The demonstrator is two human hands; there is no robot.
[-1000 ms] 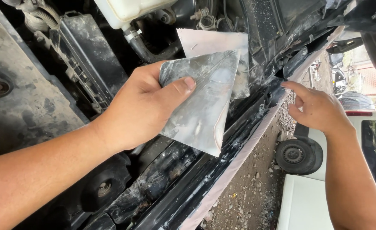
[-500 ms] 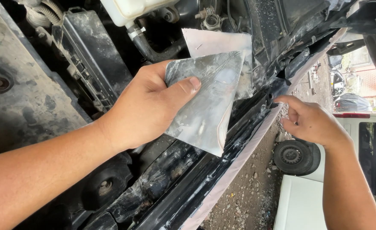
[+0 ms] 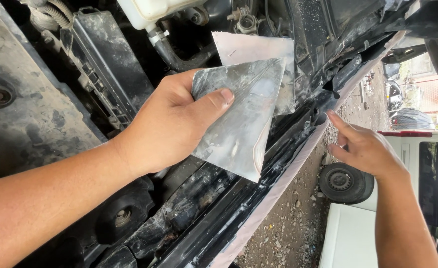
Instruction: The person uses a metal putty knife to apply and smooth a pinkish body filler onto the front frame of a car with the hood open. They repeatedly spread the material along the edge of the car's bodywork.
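Sandpaper sheet (image 3: pixel 238 124), folded, held over the front edge of an open engine bay. Long axis runs from upper right down to lower left-of-centre, with one sharp corner pointing down toward the black front rail (image 3: pixel 238 198). Face is grey, smeared, dull metallic in look, mottled with lighter patches; the flap behind it is paler, pinkish-white, with a straight top edge. Paper looks stiff, creased cleanly at the fold.

Left hand (image 3: pixel 172 124): fingers clenched around the sheet's left edge, thumb pressed flat across the grey face, remaining fingers behind it and out of sight.

Right hand (image 3: pixel 365 149): fingers loose and released, holding nothing, index extended with its tip at or just beside the pale masking strip (image 3: pixel 278 188) that follows the rail. Contact cannot be told.

Surroundings: black plastic cover (image 3: pixel 110 64), dusty and scuffed, to the upper left; white translucent reservoir (image 3: pixel 149 10) at the top with a dark hose below it. Rail is glossy black, wet-looking, streaked with residue. Gravel ground (image 3: pixel 298 223) below; a tyre (image 3: pixel 345 183) and a white vehicle panel (image 3: pixel 350 238) to the right.
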